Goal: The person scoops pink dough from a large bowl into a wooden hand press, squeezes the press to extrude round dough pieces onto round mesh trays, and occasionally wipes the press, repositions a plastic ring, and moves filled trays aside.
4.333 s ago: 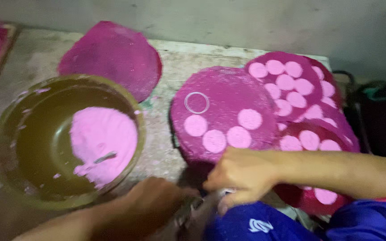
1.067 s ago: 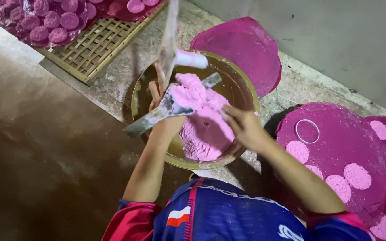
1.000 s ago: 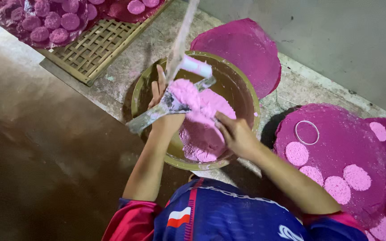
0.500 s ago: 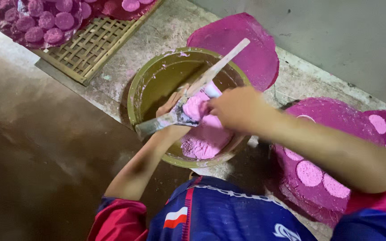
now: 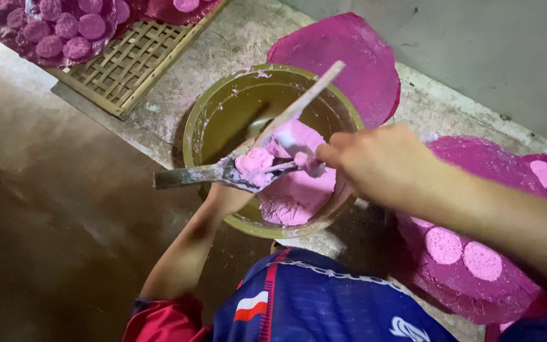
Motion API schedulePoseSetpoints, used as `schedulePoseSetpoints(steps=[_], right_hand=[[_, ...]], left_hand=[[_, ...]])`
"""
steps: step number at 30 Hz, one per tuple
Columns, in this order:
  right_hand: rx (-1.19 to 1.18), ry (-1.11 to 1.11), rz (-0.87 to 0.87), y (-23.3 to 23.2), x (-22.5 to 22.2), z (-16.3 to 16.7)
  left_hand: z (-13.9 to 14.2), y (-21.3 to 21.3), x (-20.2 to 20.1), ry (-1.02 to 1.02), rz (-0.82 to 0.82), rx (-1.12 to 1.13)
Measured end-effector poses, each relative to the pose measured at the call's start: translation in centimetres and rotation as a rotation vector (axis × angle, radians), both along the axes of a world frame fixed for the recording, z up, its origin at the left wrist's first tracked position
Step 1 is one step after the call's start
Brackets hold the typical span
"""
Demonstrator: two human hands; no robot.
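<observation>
Head view looks down past a blue and red shirt [image 5: 324,304] to an olive bowl [image 5: 204,126] on the table [image 5: 178,95], holding a mound of pink paste [image 5: 299,183] on its near right side. Left hand [image 5: 226,196], at the bowl's near rim, is closed around a paste-smeared scoop [image 5: 210,174] that carries a lump of paste over the bowl. Right hand [image 5: 375,161], over the bowl's right rim, is curled around a thin scraper [image 5: 286,166] whose tip touches that lump. A pale stick [image 5: 299,104] slants up from the paste. Right of the bowl a magenta sheet [image 5: 476,177] carries pink discs [image 5: 463,250]. Beyond lie another magenta sheet [image 5: 343,57] and a woven tray [image 5: 128,63] holding more discs.
</observation>
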State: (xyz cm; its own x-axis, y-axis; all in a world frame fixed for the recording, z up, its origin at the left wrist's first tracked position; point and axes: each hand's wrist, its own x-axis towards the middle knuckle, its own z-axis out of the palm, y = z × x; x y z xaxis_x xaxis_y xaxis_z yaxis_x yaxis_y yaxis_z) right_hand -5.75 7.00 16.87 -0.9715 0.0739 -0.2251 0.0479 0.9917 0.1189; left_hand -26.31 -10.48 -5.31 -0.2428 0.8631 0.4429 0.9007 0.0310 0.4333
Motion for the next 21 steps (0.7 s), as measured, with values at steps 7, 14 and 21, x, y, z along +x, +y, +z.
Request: schedulePoseSetpoints(steps=[7, 14, 21], right_hand=[[0.229, -0.009, 0.202, -4.4, -3.2, -5.6], [0.136, 0.052, 0.165, -3.3, 0.0, -0.9], [0.351, 0.158, 0.248, -6.1, -3.7, -5.9]], left_hand=[[-1.5, 1.2, 2.7, -0.393, -0.033, 0.004], [0.0, -1.1, 0.2, -0.015, 0.112, 0.037], [1.0, -0.1, 1.5, 0.067, 0.183, 0.067]])
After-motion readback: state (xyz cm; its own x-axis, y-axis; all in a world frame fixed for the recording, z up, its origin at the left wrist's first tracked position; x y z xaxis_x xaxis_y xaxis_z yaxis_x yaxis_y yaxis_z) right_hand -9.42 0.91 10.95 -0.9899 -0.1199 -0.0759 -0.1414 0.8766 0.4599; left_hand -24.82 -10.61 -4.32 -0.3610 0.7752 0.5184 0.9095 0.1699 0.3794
